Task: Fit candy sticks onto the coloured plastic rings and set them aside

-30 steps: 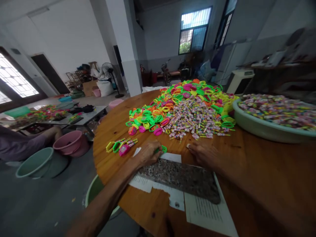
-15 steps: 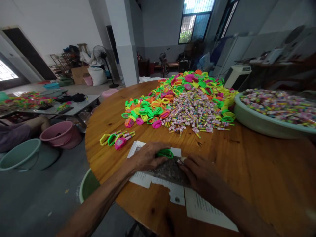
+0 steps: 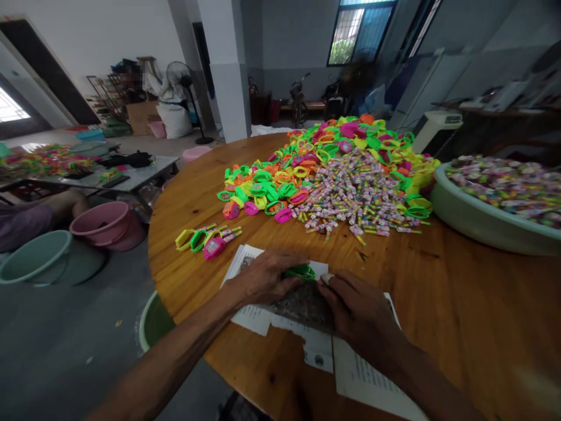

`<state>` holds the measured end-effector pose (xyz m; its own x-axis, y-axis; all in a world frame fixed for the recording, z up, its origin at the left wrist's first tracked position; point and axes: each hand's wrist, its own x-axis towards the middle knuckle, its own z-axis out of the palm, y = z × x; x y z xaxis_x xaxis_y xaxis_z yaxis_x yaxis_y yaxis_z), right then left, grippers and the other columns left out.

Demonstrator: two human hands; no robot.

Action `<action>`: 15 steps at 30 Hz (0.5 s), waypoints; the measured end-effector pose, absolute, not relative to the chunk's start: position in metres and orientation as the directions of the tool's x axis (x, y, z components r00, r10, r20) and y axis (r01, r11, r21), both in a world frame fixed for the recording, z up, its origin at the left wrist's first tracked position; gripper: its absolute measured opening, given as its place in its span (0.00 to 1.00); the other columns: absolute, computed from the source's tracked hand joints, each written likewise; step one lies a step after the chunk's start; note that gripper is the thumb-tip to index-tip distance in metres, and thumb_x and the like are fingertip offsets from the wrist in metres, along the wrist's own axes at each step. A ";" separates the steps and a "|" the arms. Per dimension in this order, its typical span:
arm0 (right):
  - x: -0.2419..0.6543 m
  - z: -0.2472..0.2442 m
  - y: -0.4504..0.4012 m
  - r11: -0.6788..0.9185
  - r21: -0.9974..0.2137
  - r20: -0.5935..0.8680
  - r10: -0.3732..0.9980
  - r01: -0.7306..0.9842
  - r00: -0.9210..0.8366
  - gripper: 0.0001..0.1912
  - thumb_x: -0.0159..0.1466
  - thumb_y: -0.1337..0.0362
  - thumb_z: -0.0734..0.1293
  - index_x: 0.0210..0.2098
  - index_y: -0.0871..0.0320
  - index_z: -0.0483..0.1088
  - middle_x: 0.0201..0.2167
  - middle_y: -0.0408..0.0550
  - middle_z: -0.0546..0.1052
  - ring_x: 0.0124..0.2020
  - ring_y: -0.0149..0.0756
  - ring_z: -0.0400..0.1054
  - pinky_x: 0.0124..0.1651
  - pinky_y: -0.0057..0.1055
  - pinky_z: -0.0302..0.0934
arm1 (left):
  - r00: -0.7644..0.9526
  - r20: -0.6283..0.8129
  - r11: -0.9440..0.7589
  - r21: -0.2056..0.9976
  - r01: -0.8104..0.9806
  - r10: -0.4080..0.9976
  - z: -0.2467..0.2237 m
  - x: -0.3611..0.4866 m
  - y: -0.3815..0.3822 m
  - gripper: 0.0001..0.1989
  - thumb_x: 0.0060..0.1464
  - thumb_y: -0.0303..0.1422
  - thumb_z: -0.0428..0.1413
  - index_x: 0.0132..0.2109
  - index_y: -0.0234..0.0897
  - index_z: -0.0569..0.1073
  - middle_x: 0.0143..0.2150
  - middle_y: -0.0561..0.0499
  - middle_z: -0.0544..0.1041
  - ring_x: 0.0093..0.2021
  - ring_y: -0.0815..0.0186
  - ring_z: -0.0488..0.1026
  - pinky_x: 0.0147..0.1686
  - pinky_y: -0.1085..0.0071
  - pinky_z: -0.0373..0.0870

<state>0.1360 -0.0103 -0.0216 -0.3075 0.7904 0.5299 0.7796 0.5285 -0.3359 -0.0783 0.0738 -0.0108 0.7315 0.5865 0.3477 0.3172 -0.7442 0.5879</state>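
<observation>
My left hand (image 3: 274, 275) is closed around a bright green toy watch strap (image 3: 301, 272), holding it low over a dark, rough slab (image 3: 298, 307). Against the strap's right end press the pinched fingers of my right hand (image 3: 357, 304), with a small pale wrapped candy tube (image 3: 319, 280) mostly hidden in them. A whitish covering shows on one right fingertip. Under the slab lie printed paper sheets (image 3: 249, 320). To the left of my hands rest several toy watches, a pink one (image 3: 214, 247) in front, with candy tubes (image 3: 231, 234) by their straps.
A heap of coloured toy watches (image 3: 263, 187) and a pile of wrapped candy tubes (image 3: 350, 193) cover the back of the round wooden table (image 3: 438, 304). A pale green basin (image 3: 477, 228) of candy tubes stands right. Buckets (image 3: 105, 225) and another person's arm (image 3: 65, 204) are left.
My right hand has moved in to the left, so its fingertips now meet the green strap. The candy tube in them shows less. The whole view has shifted slightly.
</observation>
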 end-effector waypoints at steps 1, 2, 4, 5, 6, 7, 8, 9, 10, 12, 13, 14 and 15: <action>0.136 -0.022 -0.010 0.527 -0.347 0.530 0.793 0.776 -0.301 0.07 0.70 0.66 0.61 0.40 0.60 0.71 0.34 0.48 0.70 0.34 0.35 0.65 0.36 0.32 0.56 | 0.731 0.343 -0.741 0.589 0.322 0.590 -0.011 -0.078 0.073 0.16 0.62 0.34 0.55 0.55 0.36 0.73 0.51 0.45 0.79 0.50 0.60 0.76 0.51 0.65 0.72; 0.136 -0.022 -0.010 0.527 -0.352 0.530 0.793 0.774 -0.298 0.06 0.70 0.66 0.62 0.40 0.60 0.71 0.34 0.48 0.71 0.35 0.35 0.65 0.36 0.32 0.56 | 0.729 0.335 -0.736 0.590 0.331 0.597 -0.010 -0.079 0.073 0.16 0.62 0.34 0.55 0.56 0.37 0.72 0.51 0.45 0.79 0.51 0.60 0.76 0.52 0.65 0.72; 0.134 -0.022 -0.010 0.538 -0.342 0.529 0.788 0.770 -0.315 0.06 0.70 0.66 0.62 0.40 0.60 0.70 0.35 0.48 0.71 0.35 0.35 0.65 0.37 0.32 0.56 | 0.724 0.311 -0.721 0.592 0.359 0.616 -0.010 -0.079 0.072 0.17 0.62 0.34 0.55 0.56 0.37 0.72 0.52 0.46 0.78 0.51 0.60 0.75 0.52 0.64 0.72; 0.134 -0.021 -0.010 0.545 -0.329 0.523 0.785 0.771 -0.331 0.06 0.70 0.67 0.61 0.40 0.59 0.70 0.35 0.48 0.71 0.35 0.35 0.65 0.37 0.32 0.55 | 0.722 0.302 -0.716 0.592 0.370 0.623 -0.010 -0.078 0.071 0.17 0.62 0.34 0.55 0.56 0.38 0.72 0.52 0.45 0.78 0.51 0.60 0.75 0.52 0.64 0.72; 0.133 -0.020 -0.010 0.550 -0.309 0.517 0.782 0.776 -0.348 0.07 0.70 0.67 0.61 0.39 0.59 0.70 0.35 0.48 0.71 0.35 0.35 0.64 0.37 0.33 0.55 | 0.723 0.294 -0.713 0.592 0.376 0.626 -0.010 -0.078 0.071 0.17 0.62 0.34 0.54 0.57 0.38 0.72 0.52 0.45 0.78 0.51 0.60 0.75 0.52 0.64 0.72; 0.132 -0.020 -0.011 0.550 -0.282 0.507 0.781 0.786 -0.365 0.08 0.71 0.67 0.60 0.38 0.59 0.70 0.34 0.48 0.70 0.34 0.36 0.64 0.37 0.33 0.54 | 0.725 0.290 -0.713 0.591 0.379 0.625 -0.010 -0.078 0.071 0.17 0.62 0.35 0.54 0.57 0.37 0.72 0.51 0.45 0.78 0.51 0.60 0.75 0.51 0.65 0.72; 0.131 -0.019 -0.011 0.544 -0.250 0.498 0.782 0.801 -0.376 0.08 0.71 0.67 0.59 0.37 0.59 0.69 0.33 0.48 0.69 0.33 0.36 0.63 0.36 0.34 0.54 | 0.729 0.284 -0.713 0.589 0.379 0.622 -0.009 -0.078 0.071 0.17 0.63 0.35 0.54 0.57 0.37 0.72 0.51 0.45 0.78 0.50 0.60 0.75 0.51 0.65 0.72; 0.130 -0.019 -0.012 0.533 -0.217 0.490 0.784 0.817 -0.381 0.09 0.71 0.67 0.59 0.36 0.59 0.69 0.32 0.48 0.69 0.33 0.37 0.62 0.36 0.34 0.53 | 0.731 0.280 -0.714 0.587 0.382 0.622 -0.009 -0.078 0.070 0.17 0.63 0.35 0.53 0.57 0.37 0.72 0.51 0.46 0.78 0.50 0.60 0.75 0.50 0.65 0.72; 0.129 -0.019 -0.012 0.520 -0.185 0.486 0.786 0.834 -0.382 0.09 0.71 0.68 0.58 0.36 0.58 0.69 0.32 0.48 0.68 0.33 0.38 0.62 0.36 0.35 0.53 | 0.732 0.275 -0.713 0.584 0.388 0.624 -0.009 -0.078 0.070 0.17 0.63 0.35 0.53 0.57 0.37 0.71 0.51 0.46 0.78 0.50 0.60 0.75 0.51 0.65 0.72; 0.128 -0.019 -0.014 0.502 -0.146 0.485 0.788 0.853 -0.380 0.09 0.70 0.68 0.58 0.36 0.58 0.68 0.32 0.48 0.68 0.33 0.39 0.61 0.37 0.35 0.52 | 0.734 0.266 -0.713 0.578 0.397 0.625 -0.009 -0.078 0.070 0.17 0.63 0.35 0.53 0.58 0.38 0.71 0.52 0.46 0.77 0.51 0.60 0.74 0.51 0.65 0.71; 0.128 -0.020 -0.014 0.500 -0.140 0.485 0.787 0.855 -0.381 0.08 0.70 0.69 0.58 0.37 0.59 0.67 0.32 0.49 0.68 0.34 0.39 0.62 0.37 0.35 0.53 | 0.735 0.264 -0.713 0.576 0.399 0.624 -0.008 -0.078 0.070 0.17 0.63 0.34 0.53 0.58 0.38 0.71 0.52 0.46 0.77 0.51 0.60 0.74 0.52 0.65 0.71; 0.128 -0.021 -0.015 0.498 -0.136 0.482 0.788 0.856 -0.382 0.08 0.70 0.69 0.58 0.38 0.59 0.67 0.33 0.49 0.68 0.34 0.39 0.62 0.38 0.35 0.53 | 0.737 0.260 -0.713 0.575 0.401 0.624 -0.008 -0.078 0.070 0.18 0.63 0.33 0.53 0.58 0.38 0.71 0.52 0.46 0.77 0.51 0.60 0.74 0.52 0.65 0.71; 0.128 -0.021 -0.015 0.493 -0.131 0.476 0.793 0.860 -0.382 0.07 0.70 0.69 0.58 0.39 0.59 0.67 0.33 0.48 0.68 0.34 0.39 0.62 0.38 0.35 0.53 | 0.739 0.260 -0.715 0.574 0.399 0.621 -0.008 -0.078 0.070 0.17 0.63 0.33 0.53 0.58 0.38 0.71 0.52 0.46 0.77 0.51 0.61 0.74 0.52 0.66 0.71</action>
